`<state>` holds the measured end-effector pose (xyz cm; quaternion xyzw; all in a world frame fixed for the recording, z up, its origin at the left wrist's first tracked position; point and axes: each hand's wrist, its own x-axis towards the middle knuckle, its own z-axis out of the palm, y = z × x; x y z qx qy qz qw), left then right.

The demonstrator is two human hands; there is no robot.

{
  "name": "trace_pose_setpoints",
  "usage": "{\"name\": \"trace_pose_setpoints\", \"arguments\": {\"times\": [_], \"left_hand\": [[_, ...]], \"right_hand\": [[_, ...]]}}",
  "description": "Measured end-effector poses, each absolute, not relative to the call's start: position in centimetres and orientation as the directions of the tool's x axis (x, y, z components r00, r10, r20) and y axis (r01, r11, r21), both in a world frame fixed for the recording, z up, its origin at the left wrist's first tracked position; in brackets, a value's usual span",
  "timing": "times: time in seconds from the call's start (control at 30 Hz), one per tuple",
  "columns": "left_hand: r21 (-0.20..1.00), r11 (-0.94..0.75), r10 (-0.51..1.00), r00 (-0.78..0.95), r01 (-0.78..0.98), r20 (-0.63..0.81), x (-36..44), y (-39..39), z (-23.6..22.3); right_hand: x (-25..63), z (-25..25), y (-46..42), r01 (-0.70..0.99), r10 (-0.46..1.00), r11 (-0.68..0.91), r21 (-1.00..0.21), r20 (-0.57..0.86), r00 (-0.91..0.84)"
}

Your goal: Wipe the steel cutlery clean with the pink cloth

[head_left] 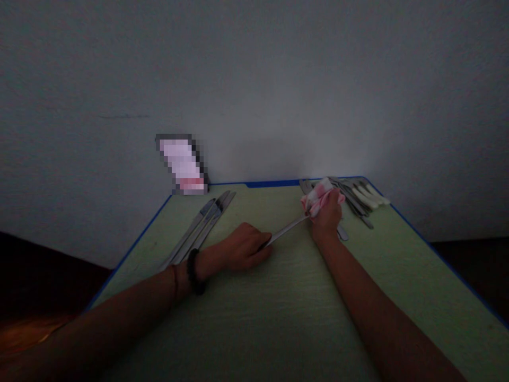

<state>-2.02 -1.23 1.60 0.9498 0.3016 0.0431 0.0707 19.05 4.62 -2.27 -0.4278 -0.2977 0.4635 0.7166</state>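
My left hand (242, 248) rests on the green table (254, 307) and grips the handle end of a table knife (287, 228). The knife slants up to the right, its blade end wrapped in a pink and white cloth (319, 196). My right hand (327, 216) is closed around that cloth and the knife tip. A dark bead bracelet (194, 271) circles my left wrist.
A few knives (201, 229) lie side by side at the left of the table. A pile of cutlery (360, 199) lies at the far right corner. A blurred pink object (183, 164) leans against the grey wall. The table has a blue edge (274, 183).
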Motion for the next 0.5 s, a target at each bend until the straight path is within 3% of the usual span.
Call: {"name": "trace_pose_setpoints", "arguments": {"times": [0.1, 0.3, 0.5], "left_hand": [[0.206, -0.811, 0.569, 0.820, 0.548, 0.058, -2.3, -1.0, 1.3], [0.272, -0.762, 0.618, 0.785, 0.587, 0.038, -2.2, -0.8, 1.2], [0.319, -0.702, 0.682, 0.730, 0.637, 0.042, -1.8, -0.7, 1.3]], "right_hand": [[18.5, -1.6, 4.1, -0.351, 0.828, 0.235, -0.906, -0.002, 0.560], [16.1, -1.5, 2.9, -0.312, 0.898, 0.152, -0.938, -0.001, 0.440], [13.5, -1.6, 1.4, -0.151, 0.946, 0.113, -0.982, 0.060, 0.319]]}}
